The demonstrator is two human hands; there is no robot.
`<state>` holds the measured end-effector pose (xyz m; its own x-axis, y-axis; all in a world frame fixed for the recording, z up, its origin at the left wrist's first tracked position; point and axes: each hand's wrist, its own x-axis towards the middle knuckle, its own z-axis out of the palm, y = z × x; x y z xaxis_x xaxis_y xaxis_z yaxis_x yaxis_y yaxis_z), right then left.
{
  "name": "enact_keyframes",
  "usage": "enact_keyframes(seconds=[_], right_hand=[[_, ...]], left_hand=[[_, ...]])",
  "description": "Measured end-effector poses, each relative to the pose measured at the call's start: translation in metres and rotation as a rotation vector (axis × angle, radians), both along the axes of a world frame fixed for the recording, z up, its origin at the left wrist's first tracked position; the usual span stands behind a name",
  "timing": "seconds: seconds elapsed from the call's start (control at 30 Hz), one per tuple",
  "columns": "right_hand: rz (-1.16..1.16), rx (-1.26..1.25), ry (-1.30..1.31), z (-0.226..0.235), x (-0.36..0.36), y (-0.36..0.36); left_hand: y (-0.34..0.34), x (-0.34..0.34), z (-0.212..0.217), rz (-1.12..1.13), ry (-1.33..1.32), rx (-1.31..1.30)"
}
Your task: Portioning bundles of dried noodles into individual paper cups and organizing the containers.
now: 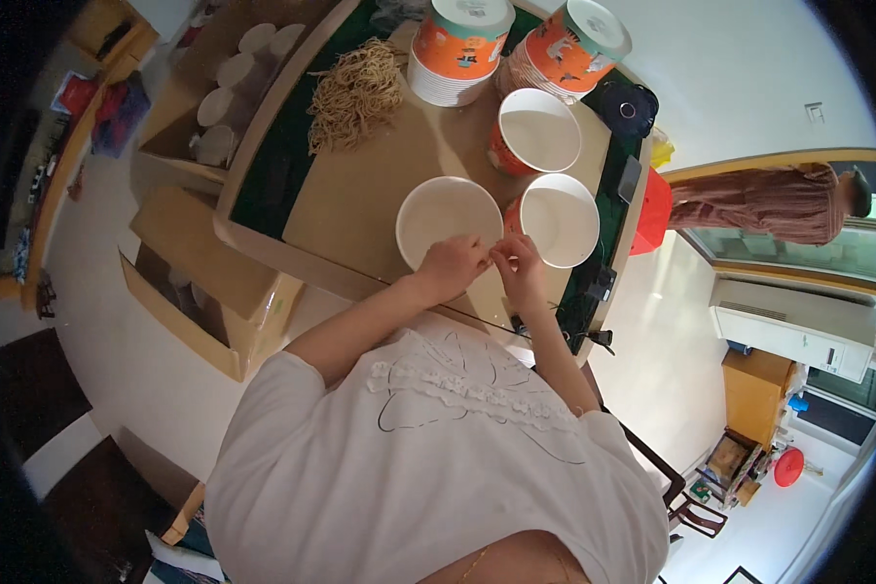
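A white paper bucket (448, 201) stands on the brown cardboard sheet (346, 209) near the table's (280, 255) front edge, its long axis upright and its round mouth facing up. The left hand (453, 266) is at the bucket's near right rim, fingers bent and nearly closed with the tips together; the right hand (521, 268) meets it fingertip to fingertip, thumb and forefinger pinched, in front of the gap beside a second bucket (560, 222). Whether anything thin is held between the fingertips, I cannot tell. The second bucket, orange on its outer wall, also stands mouth up, as does a third bucket (540, 133) just behind it; the insides that show of all three are plain white and bare. Farther back, two stacks of nested buckets, a left stack (460, 49) and a right stack (576, 44), stand upright with their bases up. A tangled heap of brown strings (358, 95) lies to their left, its strands running every way. On the floor, an open carton (195, 234) holds dim whitish things, and another box (187, 78) behind it holds several white tubs (216, 107).
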<state>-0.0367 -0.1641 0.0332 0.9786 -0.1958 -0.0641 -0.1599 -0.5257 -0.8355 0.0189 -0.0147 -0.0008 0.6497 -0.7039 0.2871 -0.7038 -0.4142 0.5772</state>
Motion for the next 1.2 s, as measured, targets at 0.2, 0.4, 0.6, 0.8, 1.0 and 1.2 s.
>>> enact_keyframes(seconds=[0.2,0.4,0.6,0.8,1.0,1.2], right_hand=[[-0.104,0.051,-0.12,-0.02,-0.013,0.01],[-0.209,0.13,-0.216,-0.026,-0.016,0.021],[-0.184,0.02,-0.305,-0.02,-0.017,0.029],[-0.161,-0.059,-0.374,-0.024,-0.018,0.026],[-0.234,0.251,-0.179,-0.031,-0.018,0.02],[-0.198,0.509,0.141,-0.023,-0.016,0.013]], left_hand=[[-0.004,0.009,-0.002,0.007,0.717,-0.343],[0.0,0.021,-0.007,0.062,1.799,-0.459],[-0.004,0.021,0.003,0.247,1.975,-0.621],[0.005,0.023,0.008,0.284,1.98,-0.595],[0.011,0.028,0.009,0.105,1.839,-0.396],[0.013,0.024,0.008,0.206,1.749,-0.426]])
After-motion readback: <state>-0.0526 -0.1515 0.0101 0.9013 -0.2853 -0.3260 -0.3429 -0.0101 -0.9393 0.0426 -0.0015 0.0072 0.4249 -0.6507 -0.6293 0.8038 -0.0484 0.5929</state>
